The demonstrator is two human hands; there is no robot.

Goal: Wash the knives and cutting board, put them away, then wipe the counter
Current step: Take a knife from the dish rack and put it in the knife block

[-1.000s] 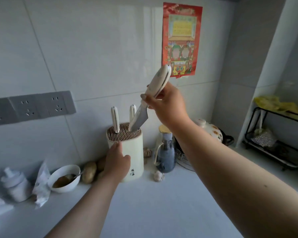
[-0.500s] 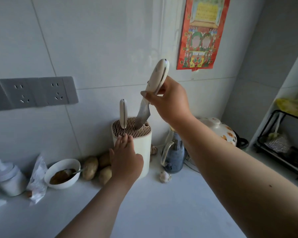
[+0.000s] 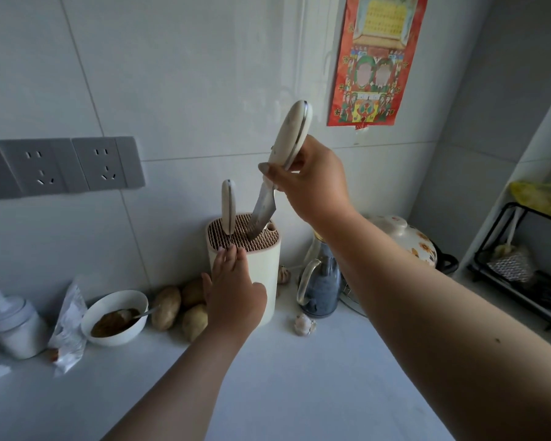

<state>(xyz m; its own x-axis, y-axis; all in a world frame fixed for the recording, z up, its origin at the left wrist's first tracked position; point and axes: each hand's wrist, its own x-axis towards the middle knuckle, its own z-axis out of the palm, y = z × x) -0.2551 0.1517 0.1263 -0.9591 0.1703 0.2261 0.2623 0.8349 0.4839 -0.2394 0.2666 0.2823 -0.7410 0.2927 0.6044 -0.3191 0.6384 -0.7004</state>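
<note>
Gripping the cream plastic handle of a steel-bladed knife [image 3: 279, 173], the right hand [image 3: 312, 179] holds it tilted, blade tip sunk into the slotted top of the cream cylindrical knife holder [image 3: 261, 265] on the pale counter [image 3: 299, 393]; 1 cream-handled knife [image 3: 228, 205] stands upright in it. The left hand [image 3: 236, 294] presses flat against the holder's front, fingers straight and together.

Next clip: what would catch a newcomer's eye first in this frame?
The knife at centre, gripped by the right hand, its blade tip entering the cream knife block against the tiled wall. The left hand steadies the block's front. Above right hangs a bright red poster.
</note>
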